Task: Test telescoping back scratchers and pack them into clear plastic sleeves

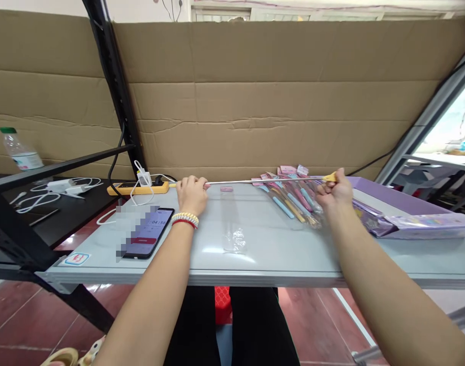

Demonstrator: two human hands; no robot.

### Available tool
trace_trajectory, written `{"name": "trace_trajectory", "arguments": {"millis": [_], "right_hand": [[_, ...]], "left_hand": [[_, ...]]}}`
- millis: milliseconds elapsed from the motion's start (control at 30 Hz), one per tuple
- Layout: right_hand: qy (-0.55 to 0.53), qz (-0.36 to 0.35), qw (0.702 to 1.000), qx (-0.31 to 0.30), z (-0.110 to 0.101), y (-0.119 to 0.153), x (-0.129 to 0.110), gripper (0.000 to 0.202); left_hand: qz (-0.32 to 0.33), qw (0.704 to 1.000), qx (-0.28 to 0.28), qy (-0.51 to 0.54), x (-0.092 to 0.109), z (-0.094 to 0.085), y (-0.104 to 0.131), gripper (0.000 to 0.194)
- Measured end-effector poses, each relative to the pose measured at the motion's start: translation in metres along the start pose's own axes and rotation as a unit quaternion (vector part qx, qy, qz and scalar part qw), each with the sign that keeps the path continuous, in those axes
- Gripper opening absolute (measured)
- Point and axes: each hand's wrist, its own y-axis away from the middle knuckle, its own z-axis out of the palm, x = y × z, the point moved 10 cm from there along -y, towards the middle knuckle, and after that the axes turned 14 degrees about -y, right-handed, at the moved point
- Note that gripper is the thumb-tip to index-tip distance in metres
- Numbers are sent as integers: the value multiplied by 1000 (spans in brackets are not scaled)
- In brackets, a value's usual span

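A long, thin silvery rod [236,182] with yellow ends stretches level across the table between my two hands. My left hand [191,194] is closed around its left end, where a bit of yellow sticks out. My right hand [336,192] grips the yellow piece at the other end. Below the rod lies a flat clear plastic sleeve [235,239] with a pink label at its top. Beside my right hand several packaged sticks [287,198] with blue, yellow and pink handles lie in a heap under the rod.
A purple box [400,190] stands at the right with purple packaging at its near side. Left of my left arm lie a phone [150,234] and a yellow power strip [156,188] with white cables. A cardboard sheet [255,101] walls the back; a bottle [22,150] stands far left.
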Motion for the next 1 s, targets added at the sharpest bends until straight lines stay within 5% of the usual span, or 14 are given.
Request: {"name": "trace_trajectory", "arguments": {"millis": [133,267,500,633,833,900,1000], "right_hand": [[42,-68,996,39,-32,-20,-60,44],[64,-98,992,50,-50,-26,-100,45],[10,-95,992,84,-34,-14,-96,46],[27,-52,998,18,11,2,-44,42],[82,106,982,-135,83,91,123,46],[66,132,975,-168,94,117,163,50],[76,166,956,-228,99,132,190,51]], "left_hand": [[-74,997,-2,-12,-34,5,1,25],[-45,999,-14,4,-21,8,-1,25],[41,995,-89,36,-12,21,-5,26],[96,988,-112,44,12,16,-1,28],[114,984,-136,10,82,-4,16,41],[94,985,-143,-5,86,-6,20,43],[70,988,-137,-1,77,-6,22,43]]}}
